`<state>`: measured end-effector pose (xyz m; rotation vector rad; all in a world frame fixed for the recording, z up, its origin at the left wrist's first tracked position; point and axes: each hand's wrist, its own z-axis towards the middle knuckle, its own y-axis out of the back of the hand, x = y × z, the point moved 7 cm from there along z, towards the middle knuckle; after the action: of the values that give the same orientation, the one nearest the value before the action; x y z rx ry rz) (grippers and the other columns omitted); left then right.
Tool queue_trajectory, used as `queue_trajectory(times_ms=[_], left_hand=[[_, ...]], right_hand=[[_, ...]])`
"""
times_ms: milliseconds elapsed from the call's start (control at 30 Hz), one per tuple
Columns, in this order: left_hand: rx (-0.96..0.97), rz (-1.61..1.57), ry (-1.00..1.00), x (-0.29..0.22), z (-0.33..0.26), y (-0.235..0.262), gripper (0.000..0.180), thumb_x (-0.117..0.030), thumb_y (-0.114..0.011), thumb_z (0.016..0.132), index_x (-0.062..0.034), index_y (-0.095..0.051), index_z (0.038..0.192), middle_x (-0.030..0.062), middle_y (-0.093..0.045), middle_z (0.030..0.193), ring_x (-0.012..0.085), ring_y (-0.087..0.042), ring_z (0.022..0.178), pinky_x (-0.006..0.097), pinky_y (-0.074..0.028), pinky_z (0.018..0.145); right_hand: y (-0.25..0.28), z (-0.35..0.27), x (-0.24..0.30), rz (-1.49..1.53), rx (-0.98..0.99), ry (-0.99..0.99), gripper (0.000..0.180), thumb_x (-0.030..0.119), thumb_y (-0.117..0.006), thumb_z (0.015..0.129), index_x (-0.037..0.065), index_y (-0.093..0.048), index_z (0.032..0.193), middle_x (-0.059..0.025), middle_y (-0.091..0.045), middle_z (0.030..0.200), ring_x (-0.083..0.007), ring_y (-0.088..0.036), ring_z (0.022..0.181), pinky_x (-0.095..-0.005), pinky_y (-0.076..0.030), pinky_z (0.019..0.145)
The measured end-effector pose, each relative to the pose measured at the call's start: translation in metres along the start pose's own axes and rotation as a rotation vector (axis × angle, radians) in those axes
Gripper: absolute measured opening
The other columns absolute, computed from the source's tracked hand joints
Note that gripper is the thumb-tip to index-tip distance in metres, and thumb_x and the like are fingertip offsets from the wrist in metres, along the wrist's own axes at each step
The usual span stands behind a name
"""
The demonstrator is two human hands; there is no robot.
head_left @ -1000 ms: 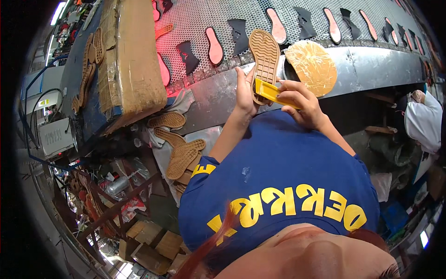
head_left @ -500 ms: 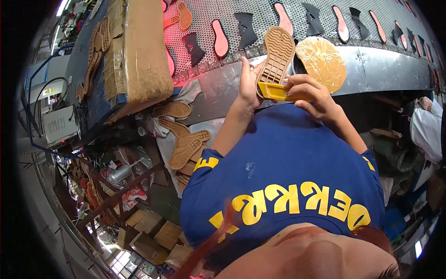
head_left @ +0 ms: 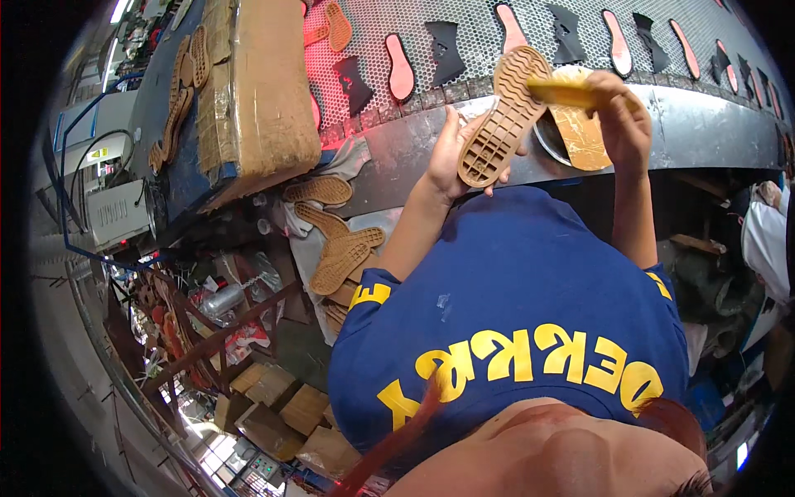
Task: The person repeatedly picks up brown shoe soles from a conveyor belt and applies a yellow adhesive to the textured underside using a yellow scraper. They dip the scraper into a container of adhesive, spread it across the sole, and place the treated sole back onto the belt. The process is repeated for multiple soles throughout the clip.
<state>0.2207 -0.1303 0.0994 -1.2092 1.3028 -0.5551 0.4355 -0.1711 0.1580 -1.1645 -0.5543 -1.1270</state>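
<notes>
My left hand is wrapped around the lower edge of a tan rubber shoe sole, which stands tilted with its gridded side showing. In my right hand is a flat yellow plastic tool, blurred by motion. Its end overlaps the right edge of the sole near the upper half; whether it touches cannot be made out. Below the tool, a scratched tan board lies over something round with a dark rim on the metal ledge.
Beyond the ledge runs a mesh conveyor carrying pink insoles and black shoe pieces. A large taped cardboard box stands to the left. Several tan soles lie piled by my left elbow. Small cartons sit at lower left.
My right hand with the yellow tool has moved up and right, from the sole's lower end to beside its upper half. The sole has shifted slightly right and tilted more.
</notes>
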Motion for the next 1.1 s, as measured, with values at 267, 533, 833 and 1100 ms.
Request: queue_trajectory(times_ms=[267, 533, 833, 1100], left_hand=[[-0.174, 0.133, -0.568, -0.039, -0.015, 0.014, 0.051, -0.025, -0.059, 0.093, -0.0119, -0.040, 0.138, 0.0155, -0.050, 0.132, 0.0346, -0.049, 0.124, 0.053, -0.048, 0.099], [-0.344, 0.502, -0.727, -0.057, -0.024, 0.055, 0.061, 0.014, -0.067, 0.076, -0.0091, -0.042, 0.127, 0.0124, -0.052, 0.129, 0.0288, -0.046, 0.129, 0.043, -0.045, 0.105], [-0.324, 0.312, -0.459, -0.062, -0.023, 0.099, 0.090, 0.017, -0.065, 0.070, -0.0132, -0.023, 0.144, 0.0159, -0.045, 0.136, 0.0330, -0.043, 0.131, 0.049, -0.038, 0.108], [-0.215, 0.438, -0.481, -0.083, -0.018, 0.103, 0.080, 0.018, -0.053, 0.071, -0.0177, -0.032, 0.140, 0.0161, -0.044, 0.136, 0.0362, -0.039, 0.134, 0.056, -0.032, 0.110]], right_hand=[[0.095, -0.074, -0.127, -0.954, -0.320, -0.355, 0.019, 0.018, -0.058, 0.094, 0.005, -0.067, 0.104, -0.0116, -0.068, 0.090, -0.0221, -0.063, 0.078, -0.0332, -0.049, 0.073], [0.052, -0.116, -0.186, -1.777, -0.010, -0.042, 0.024, 0.006, -0.055, 0.080, 0.000, -0.063, 0.101, -0.0134, -0.062, 0.104, -0.0293, -0.061, 0.095, -0.0377, -0.049, 0.081], [0.044, -0.111, -0.161, -1.400, -0.413, -0.058, 0.019, 0.005, -0.056, 0.087, 0.003, -0.065, 0.104, -0.0148, -0.065, 0.104, -0.0303, -0.062, 0.098, -0.0393, -0.048, 0.084], [0.077, -0.136, -0.167, 0.096, -1.022, -0.072, 0.022, 0.017, -0.051, 0.100, 0.000, -0.059, 0.113, -0.0097, -0.064, 0.109, -0.0103, -0.055, 0.072, -0.0266, -0.046, 0.069]])
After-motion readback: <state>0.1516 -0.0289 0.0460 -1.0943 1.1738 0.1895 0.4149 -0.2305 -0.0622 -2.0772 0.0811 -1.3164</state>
